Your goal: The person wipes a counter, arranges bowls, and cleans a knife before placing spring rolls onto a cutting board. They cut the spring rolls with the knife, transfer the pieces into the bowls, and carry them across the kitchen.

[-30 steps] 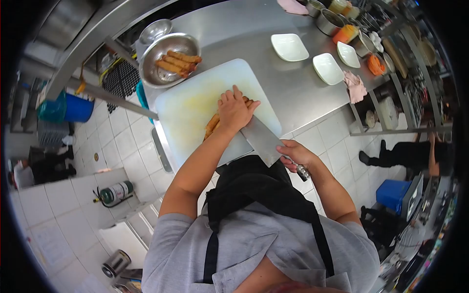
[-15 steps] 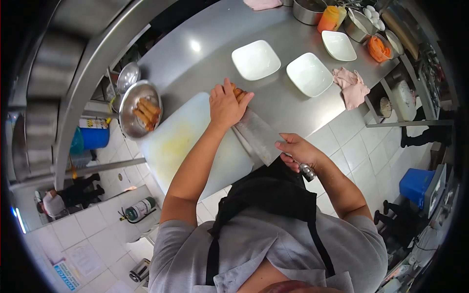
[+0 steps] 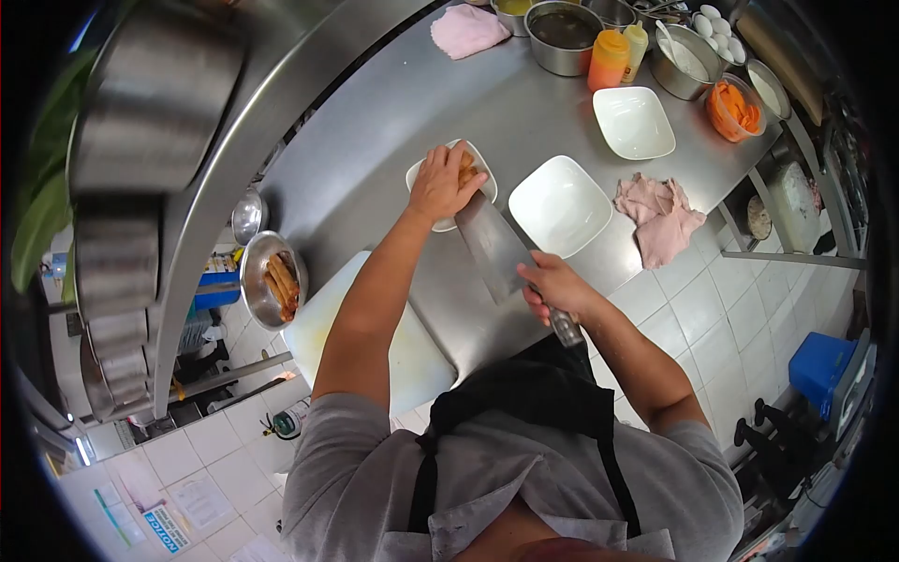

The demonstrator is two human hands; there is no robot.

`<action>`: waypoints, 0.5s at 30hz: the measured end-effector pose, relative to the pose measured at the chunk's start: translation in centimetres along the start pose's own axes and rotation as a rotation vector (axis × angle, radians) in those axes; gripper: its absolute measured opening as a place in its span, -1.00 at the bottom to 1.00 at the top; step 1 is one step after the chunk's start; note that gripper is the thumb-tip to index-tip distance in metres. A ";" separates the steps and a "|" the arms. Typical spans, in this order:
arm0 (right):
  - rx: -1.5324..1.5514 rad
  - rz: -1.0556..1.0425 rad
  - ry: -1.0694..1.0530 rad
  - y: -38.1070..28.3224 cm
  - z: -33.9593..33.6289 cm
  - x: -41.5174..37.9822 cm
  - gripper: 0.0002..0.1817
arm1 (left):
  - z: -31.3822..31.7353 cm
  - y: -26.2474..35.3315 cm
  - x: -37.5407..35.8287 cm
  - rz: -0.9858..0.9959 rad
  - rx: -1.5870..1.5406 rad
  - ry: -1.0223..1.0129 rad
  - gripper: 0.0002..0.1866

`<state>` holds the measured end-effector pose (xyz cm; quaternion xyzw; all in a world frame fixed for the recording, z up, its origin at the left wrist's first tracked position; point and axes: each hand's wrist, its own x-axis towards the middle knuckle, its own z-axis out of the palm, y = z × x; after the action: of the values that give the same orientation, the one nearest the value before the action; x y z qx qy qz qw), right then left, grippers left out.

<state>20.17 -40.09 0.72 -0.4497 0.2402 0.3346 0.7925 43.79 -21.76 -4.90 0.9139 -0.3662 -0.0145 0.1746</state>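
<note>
My left hand (image 3: 440,184) is closed around pieces of fried spring roll (image 3: 467,169), over the leftmost white bowl (image 3: 415,178). The hand covers most of the pieces and part of that bowl. With my right hand (image 3: 560,286) I grip the handle of a cleaver (image 3: 493,245). Its broad blade points up and left, its far end close to the pieces and the bowl. A second white bowl (image 3: 560,208) stands just right of the blade, and a third white bowl (image 3: 634,122) sits farther back.
Whole spring rolls (image 3: 279,281) lie in a steel bowl (image 3: 251,288) left of the white cutting board (image 3: 412,351). A pink cloth (image 3: 658,217) rests near the table's right edge. Sauce bottles (image 3: 609,61), pots and a tub of orange strips (image 3: 735,110) line the back.
Both hands have moved off the cutting board with the pieces and cleaver, reaching the leftmost white bowl. The camera view has also shifted.
</note>
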 end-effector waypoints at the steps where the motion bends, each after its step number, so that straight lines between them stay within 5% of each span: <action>1: -0.034 0.019 0.002 -0.2 -0.4 -1.2 -0.80 | 0.2 0.0 0.0 0.028 -0.002 0.025 -0.25; 5: -0.083 0.043 -0.024 -0.2 -3.1 -6.2 -0.84 | -0.2 -0.2 -0.6 0.114 -0.018 0.038 -0.31; 9: -0.175 0.050 -0.020 -0.9 -4.5 -9.2 -0.81 | -0.8 -3.6 2.1 -0.034 -0.175 0.354 -0.45; 11: -0.224 0.011 0.010 -0.8 -4.6 -9.8 -0.77 | -2.4 -4.6 2.8 -0.335 0.056 0.001 -0.55; 15: -0.226 -0.055 0.010 0.3 -4.2 -10.0 -0.79 | -1.5 -4.9 2.1 -0.358 0.156 -0.317 -0.60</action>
<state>13.01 -46.83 5.32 -0.5444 0.1923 0.3354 0.7444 48.80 -19.42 -4.89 0.9611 -0.2216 -0.1601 0.0383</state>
